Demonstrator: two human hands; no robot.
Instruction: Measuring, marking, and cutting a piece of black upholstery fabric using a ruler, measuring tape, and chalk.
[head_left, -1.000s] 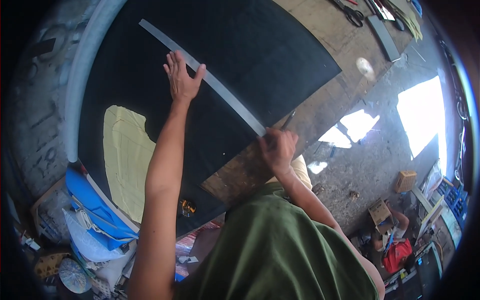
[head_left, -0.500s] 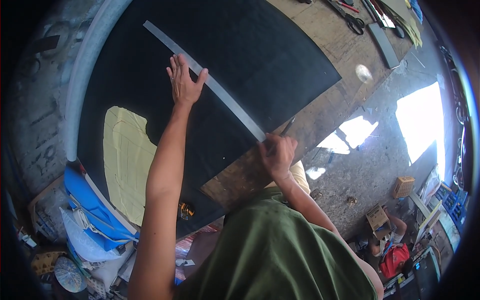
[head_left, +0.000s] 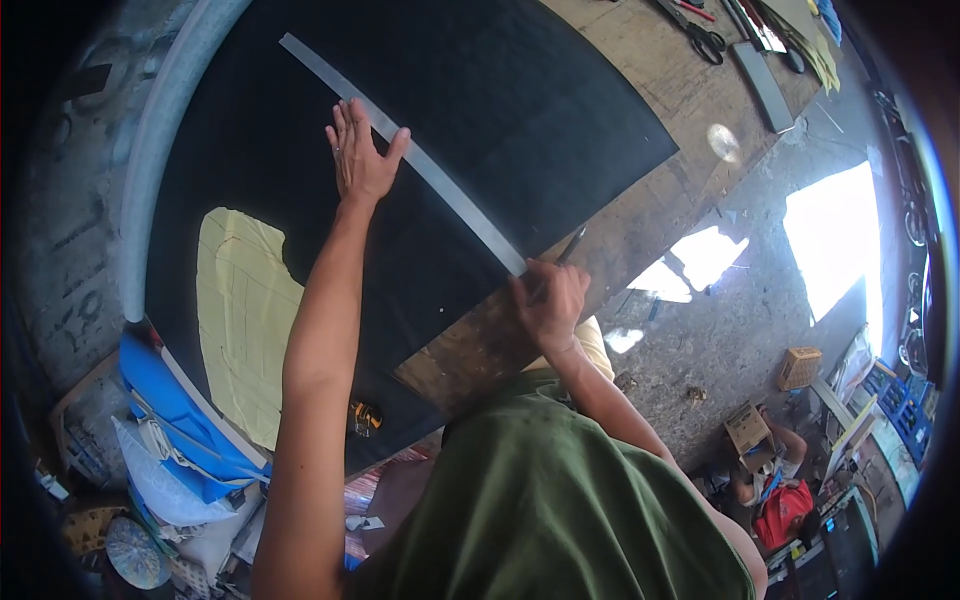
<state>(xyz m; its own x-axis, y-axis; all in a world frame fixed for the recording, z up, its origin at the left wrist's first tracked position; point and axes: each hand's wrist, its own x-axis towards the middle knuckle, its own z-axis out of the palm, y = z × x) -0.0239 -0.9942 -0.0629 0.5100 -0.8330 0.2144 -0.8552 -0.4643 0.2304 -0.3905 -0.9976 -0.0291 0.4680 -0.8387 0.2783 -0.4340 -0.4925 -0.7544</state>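
A long metal straightedge (head_left: 440,185) lies diagonally across a big black sheet (head_left: 540,110) on the table. My left hand (head_left: 362,165) rests with fingers spread, its fingertips and thumb along the straightedge's upper half. Down at the near end, my right hand (head_left: 552,303) is closed at the sheet's edge, its fingertips touching the straightedge. A slim dark pen-like tool (head_left: 573,245) sticks out of that hand; its exact kind cannot be made out. Left of my left forearm lies a pale yellow paper pattern (head_left: 245,310) with drawn lines, partly hidden by the arm.
The wooden table (head_left: 640,225) shows beyond the sheet, with scissors (head_left: 707,45) and a grey block (head_left: 763,88) at the far right. A yellow-black tape measure (head_left: 365,419) sits near my left elbow. A grey roll (head_left: 150,190) borders the left. Another person (head_left: 785,510) is low at right.
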